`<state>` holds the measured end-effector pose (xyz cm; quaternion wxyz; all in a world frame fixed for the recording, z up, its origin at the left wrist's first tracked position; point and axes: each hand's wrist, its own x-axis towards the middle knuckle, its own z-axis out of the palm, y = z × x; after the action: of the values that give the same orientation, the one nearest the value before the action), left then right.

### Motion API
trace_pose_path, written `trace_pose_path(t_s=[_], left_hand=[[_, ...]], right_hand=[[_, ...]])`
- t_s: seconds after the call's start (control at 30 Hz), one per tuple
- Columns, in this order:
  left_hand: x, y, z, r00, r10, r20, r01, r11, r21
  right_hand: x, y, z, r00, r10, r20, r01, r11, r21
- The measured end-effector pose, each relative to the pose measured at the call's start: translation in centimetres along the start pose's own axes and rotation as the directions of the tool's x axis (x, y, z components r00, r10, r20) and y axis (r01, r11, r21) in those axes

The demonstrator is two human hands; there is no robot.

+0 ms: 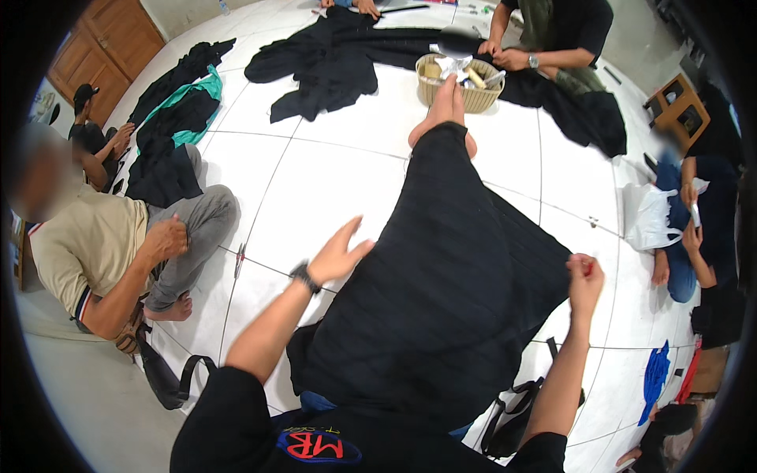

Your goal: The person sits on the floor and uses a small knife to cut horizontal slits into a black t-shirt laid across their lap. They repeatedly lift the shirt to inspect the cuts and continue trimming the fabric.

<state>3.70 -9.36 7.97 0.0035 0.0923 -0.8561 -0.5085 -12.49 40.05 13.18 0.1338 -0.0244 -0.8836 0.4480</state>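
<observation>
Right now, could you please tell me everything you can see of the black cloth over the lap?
The black cloth looks like soft, matte fabric with faint lines across it. It drapes over the lap and outstretched legs, narrowing toward the bare feet, which stick out beyond it. On the right it spreads into a wide flap, its corner pinched by the right hand. The left hand is open beside its left edge; whether they touch is unclear.

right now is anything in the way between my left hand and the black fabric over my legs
Nothing visible stands between them: your left hand is open, close beside the left edge of the black fabric.
</observation>
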Motion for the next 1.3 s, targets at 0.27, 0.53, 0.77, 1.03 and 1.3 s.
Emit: trace_pose_path(t_s=[0.27,0.53,0.77,1.03,1.3], left_hand=[[-16.9,-5.5,0.9,0.861,-0.475,0.183,0.499,0.859,-0.116],[-16.2,-4.2,-2.6,0.549,-0.708,0.444,0.765,0.639,0.074],[-9.8,3.1,-4.7,0.959,-0.141,0.248,0.258,0.799,-0.544],[-10.1,-2.3,-1.2,0.831,-0.534,0.156,0.556,0.803,-0.212],[-13.6,-4.5,-0.6,0.6,-0.661,0.45,0.794,0.56,-0.237]], right_hand=[[-3.1,-11.5,12.3,0.884,-0.194,0.426,0.312,0.922,-0.228],[-1.2,-12.7,13.1,0.835,-0.389,0.39,0.487,0.852,-0.192],[10.9,-12.5,8.1,0.867,-0.483,-0.125,0.396,0.819,-0.416],[-3.4,-17.0,8.0,0.908,-0.388,0.157,0.402,0.912,-0.074],[-25.6,-15.1,6.5,0.228,-0.468,0.854,0.606,0.755,0.252]])
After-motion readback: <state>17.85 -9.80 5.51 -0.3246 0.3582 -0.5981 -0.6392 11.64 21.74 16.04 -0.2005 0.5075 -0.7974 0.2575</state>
